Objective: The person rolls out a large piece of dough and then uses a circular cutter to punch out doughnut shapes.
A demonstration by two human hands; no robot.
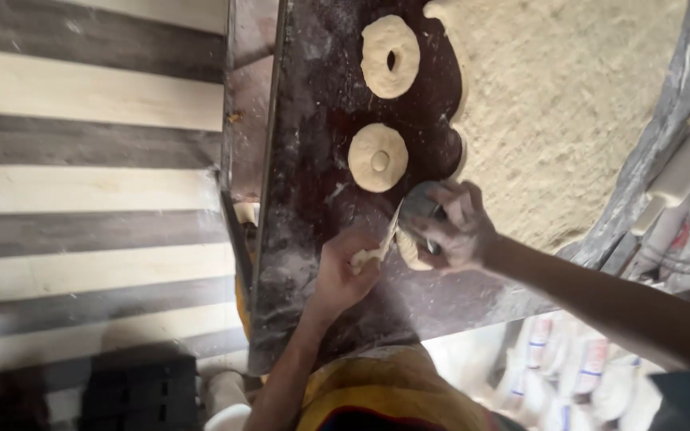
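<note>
My right hand (455, 230), dusted with flour, grips a round metal cutter (420, 201) at the edge of a rolled dough sheet (569, 104). A thin strip of dough (377, 249) stretches from the cutter to my left hand (343, 273), which pinches it against the dark countertop (305, 160). Two cut dough rings lie on the counter beyond my hands. The near ring (378, 157) still has its centre plug, and the far ring (390, 56) has an open hole.
The counter's left edge (269, 160) drops to a floor of dark and pale stripes (89, 191). A pale rod (684, 172) and sacks (584, 375) lie at the right. A dark crate (141, 395) sits at the lower left.
</note>
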